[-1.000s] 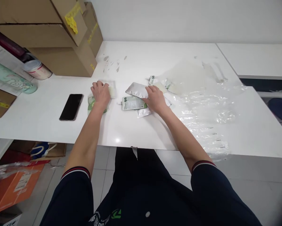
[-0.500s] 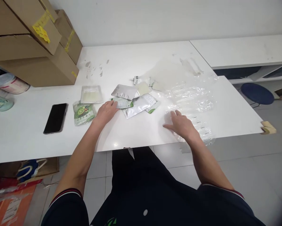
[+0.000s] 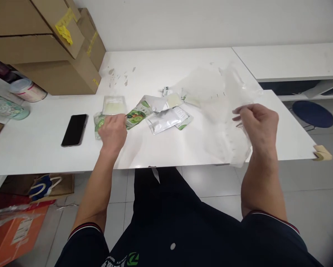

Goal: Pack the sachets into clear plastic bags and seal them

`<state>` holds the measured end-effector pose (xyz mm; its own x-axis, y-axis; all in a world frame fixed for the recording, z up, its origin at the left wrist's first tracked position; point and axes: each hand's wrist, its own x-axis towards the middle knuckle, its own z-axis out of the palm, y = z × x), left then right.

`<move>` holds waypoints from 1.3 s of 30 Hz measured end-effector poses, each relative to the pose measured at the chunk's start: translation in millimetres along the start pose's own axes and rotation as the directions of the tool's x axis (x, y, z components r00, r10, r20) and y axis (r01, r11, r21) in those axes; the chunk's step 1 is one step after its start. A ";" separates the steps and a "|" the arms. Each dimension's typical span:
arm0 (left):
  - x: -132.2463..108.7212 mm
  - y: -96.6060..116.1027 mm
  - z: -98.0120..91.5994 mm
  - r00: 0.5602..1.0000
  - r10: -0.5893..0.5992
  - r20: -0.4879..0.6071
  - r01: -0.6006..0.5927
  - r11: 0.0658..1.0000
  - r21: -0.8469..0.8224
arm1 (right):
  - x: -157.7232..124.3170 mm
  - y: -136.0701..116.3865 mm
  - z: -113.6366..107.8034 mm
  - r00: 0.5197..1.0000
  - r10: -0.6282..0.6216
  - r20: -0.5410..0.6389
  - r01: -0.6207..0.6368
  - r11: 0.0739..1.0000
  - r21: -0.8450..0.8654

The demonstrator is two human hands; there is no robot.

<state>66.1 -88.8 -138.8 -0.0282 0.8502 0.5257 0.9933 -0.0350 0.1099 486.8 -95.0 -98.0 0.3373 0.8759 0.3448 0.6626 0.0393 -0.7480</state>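
Head view: left hand (image 3: pixel 114 132), fingertips hidden, grips a fruit-printed pouch (image 3: pixel 137 116) extending to its right; a second pouch (image 3: pixel 97 128) beside that hand is partly covered. Right hand (image 3: pixel 259 124) pinches blurred clear film (image 3: pixel 224 115) spread to its left.

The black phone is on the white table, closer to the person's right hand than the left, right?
Not quite: the head view shows the black phone closer to the left hand than the right hand. It is on the white table, as you said.
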 end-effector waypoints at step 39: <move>-217.2 41.2 10.7 0.958 0.254 0.136 -0.225 0.954 -0.196 | -88.6 -52.8 169.1 0.390 -0.367 0.845 0.271 0.922 0.275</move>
<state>114.3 -269.3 -257.5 0.2404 0.8766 0.4168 0.9325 -0.3279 0.1518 308.8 -93.4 -185.0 -0.6763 0.7333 -0.0700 0.5185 0.4064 -0.7523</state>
